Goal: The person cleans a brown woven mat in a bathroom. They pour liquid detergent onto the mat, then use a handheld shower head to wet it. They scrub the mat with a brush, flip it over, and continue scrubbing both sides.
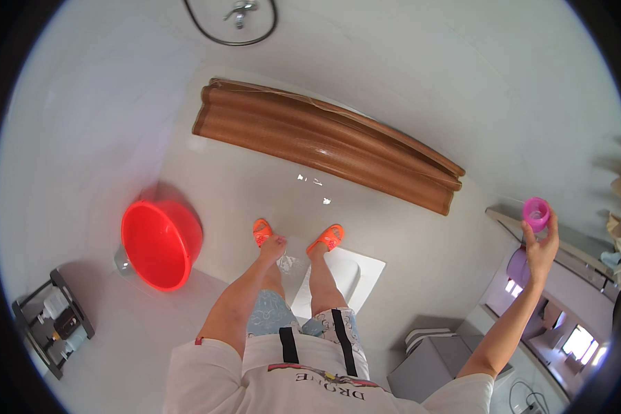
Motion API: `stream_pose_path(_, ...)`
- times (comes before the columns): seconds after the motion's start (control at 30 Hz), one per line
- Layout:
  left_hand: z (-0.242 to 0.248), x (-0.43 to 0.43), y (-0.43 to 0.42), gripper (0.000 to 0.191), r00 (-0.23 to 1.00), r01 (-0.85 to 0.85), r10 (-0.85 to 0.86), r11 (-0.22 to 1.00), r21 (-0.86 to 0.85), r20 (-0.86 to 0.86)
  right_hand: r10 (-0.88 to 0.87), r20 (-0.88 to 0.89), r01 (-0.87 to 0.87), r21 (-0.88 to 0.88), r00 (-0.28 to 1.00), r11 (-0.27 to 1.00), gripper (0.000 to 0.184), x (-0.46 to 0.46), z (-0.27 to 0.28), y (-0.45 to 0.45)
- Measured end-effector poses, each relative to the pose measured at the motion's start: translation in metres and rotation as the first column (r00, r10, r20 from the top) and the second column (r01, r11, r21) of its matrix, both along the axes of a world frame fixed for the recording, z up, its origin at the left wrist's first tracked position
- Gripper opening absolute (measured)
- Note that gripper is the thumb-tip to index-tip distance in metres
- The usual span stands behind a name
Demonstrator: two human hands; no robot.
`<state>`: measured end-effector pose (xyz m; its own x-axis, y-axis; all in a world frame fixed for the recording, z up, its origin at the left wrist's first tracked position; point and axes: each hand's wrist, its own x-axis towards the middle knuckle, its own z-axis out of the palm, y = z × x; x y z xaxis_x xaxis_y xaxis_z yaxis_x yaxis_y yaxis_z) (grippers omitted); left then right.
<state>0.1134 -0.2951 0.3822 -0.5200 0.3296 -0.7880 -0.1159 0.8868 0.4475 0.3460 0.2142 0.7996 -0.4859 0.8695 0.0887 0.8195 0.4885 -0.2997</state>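
Note:
My right hand (541,251) is raised at the right side and holds a pink translucent plastic cup (536,215) beside a wall ledge. Low in front of my legs is my left hand (273,247), fingers bent together; a clear, crinkled or watery patch (291,264) shows just beside it, and I cannot tell whether the hand grips it. Orange slippers (333,237) are on my feet. A brown corrugated mat or sheet (321,150) lies along the far wall. The red plastic basin (158,246) leans tilted at the left wall.
A white squat toilet (344,279) is set in the floor by my feet. At the left, a dark rack (72,305) holds several bottles. A grey bin (424,365) stands at lower right. A shower mixer tap (240,11) with a black hose (227,43) is on the far wall.

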Motion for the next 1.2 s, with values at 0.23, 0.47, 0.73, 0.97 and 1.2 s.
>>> stream_pose_path(0.23,-0.013,0.028,0.092,0.035,0.990,0.094,-0.098,0.995,0.047,0.097,-0.242,-0.378,0.244,-0.043,0.894,0.969,0.053,0.118,-0.027,0.053)
stream_pose_path(0.47,-0.065,0.018,0.179,0.034,0.972,0.212,-0.217,0.975,0.062,0.091,-0.307,-0.847,0.213,-0.235,0.433,0.948,0.043,0.167,-0.100,0.061)
stream_pose_path(0.73,-0.207,-0.102,0.289,0.029,0.791,0.586,-0.590,0.807,-0.080,-0.158,-0.465,-0.778,0.399,-0.301,0.422,0.866,0.051,0.088,-0.324,0.020)
stream_pose_path(0.97,-0.322,-0.184,0.434,0.037,0.379,0.799,-0.629,0.593,-0.103,-0.679,-0.583,-0.719,0.345,-0.475,0.377,0.809,0.071,0.048,-0.497,-0.025)
stream_pose_path(1.2,-0.379,-0.186,0.484,0.045,0.196,0.801,-0.746,0.496,-0.335,-0.636,-0.611,-0.699,0.316,-0.524,0.372,0.791,0.075,0.045,-0.564,-0.046)
